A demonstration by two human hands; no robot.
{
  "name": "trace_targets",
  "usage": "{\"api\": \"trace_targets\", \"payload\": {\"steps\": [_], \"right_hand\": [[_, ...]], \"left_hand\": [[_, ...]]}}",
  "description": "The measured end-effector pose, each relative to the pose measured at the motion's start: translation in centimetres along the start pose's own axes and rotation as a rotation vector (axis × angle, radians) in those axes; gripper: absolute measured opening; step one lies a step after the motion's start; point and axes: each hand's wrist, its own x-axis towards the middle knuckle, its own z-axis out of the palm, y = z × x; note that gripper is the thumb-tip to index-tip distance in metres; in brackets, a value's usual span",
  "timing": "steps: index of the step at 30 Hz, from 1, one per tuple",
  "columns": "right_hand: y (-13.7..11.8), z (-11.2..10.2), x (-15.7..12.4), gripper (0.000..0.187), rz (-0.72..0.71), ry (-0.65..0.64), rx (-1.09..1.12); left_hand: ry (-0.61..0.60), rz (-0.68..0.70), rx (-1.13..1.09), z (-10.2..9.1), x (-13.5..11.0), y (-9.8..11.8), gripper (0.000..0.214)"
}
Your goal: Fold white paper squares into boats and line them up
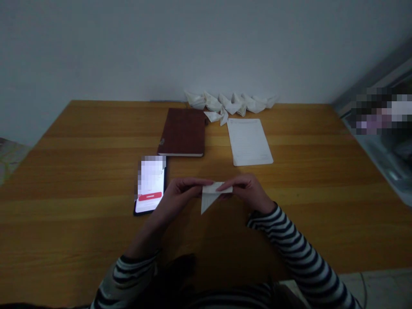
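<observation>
A small white folded paper, triangular with its point hanging down, is held just above the wooden table. My left hand pinches its left upper edge with closed fingers. My right hand pinches its right upper edge the same way. Both wrists come out of striped sleeves.
A lit phone lies just left of my left hand. Behind it are a closed brown notebook and a white sheet of paper. Several folded white paper shapes sit in a row against the wall. A grey ledge runs along the right edge.
</observation>
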Motion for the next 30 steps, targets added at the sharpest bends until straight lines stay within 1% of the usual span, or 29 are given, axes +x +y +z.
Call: {"api": "trace_targets", "payload": {"steps": [1,3,5,6,8,11,14,16,18,20,23,25,26,28,30], "right_hand": [[0.0,0.1,0.0,0.020,-0.057,0.014,-0.079],[0.0,0.2,0.0,0.026,-0.176,0.040,-0.242],[0.1,0.3,0.0,0.032,-0.262,0.047,-0.364],[0.2,0.3,0.0,0.034,-0.289,0.046,-0.406],[0.4,0.4,0.0,0.037,-0.324,0.046,-0.465],[0.9,0.4,-0.1,0.038,-0.350,0.065,-0.555],[1.2,0.5,-0.4,0.032,-0.361,0.116,-0.638],[1.1,0.6,-0.5,0.030,-0.363,0.128,-0.655],[0.7,0.6,-0.5,0.033,-0.350,0.109,-0.632],[0.1,0.6,-0.4,0.035,-0.298,0.089,-0.543],[-0.7,0.7,-0.2,0.037,-0.120,0.111,-0.236],[-0.9,0.9,-0.1,0.040,-0.007,0.158,-0.034],[-0.9,1.1,0.0,0.041,0.031,0.187,0.018],[-0.7,1.5,0.2,0.040,0.069,0.266,0.020],[-0.3,1.9,0.3,0.032,0.085,0.359,-0.028]], "left_hand": [[0.026,0.015,0.002,0.1,0.0,0.1,0.020],[0.055,0.024,-0.012,0.4,0.0,0.2,0.030],[0.064,-0.005,-0.012,0.6,0.1,0.2,0.041],[0.063,-0.029,0.007,0.6,0.2,0.2,0.042],[0.053,-0.067,0.064,0.6,0.4,0.1,0.034],[0.036,-0.069,0.105,0.5,0.6,-0.2,0.025],[0.052,-0.030,0.132,0.6,0.6,-0.4,0.021],[0.078,0.010,0.172,0.8,0.5,-0.5,0.021],[0.123,0.055,0.223,1.0,0.4,-0.6,0.019],[0.195,0.113,0.290,1.2,0.2,-0.6,0.017],[0.317,0.225,0.406,1.3,-0.1,-0.6,0.016],[0.362,0.288,0.472,1.6,-0.3,-0.7,0.016],[0.367,0.310,0.500,1.7,-0.4,-0.8,0.016],[0.357,0.335,0.534,2.2,-0.6,-0.9,0.016],[0.334,0.332,0.530,2.6,-0.7,-1.0,0.019]]}}
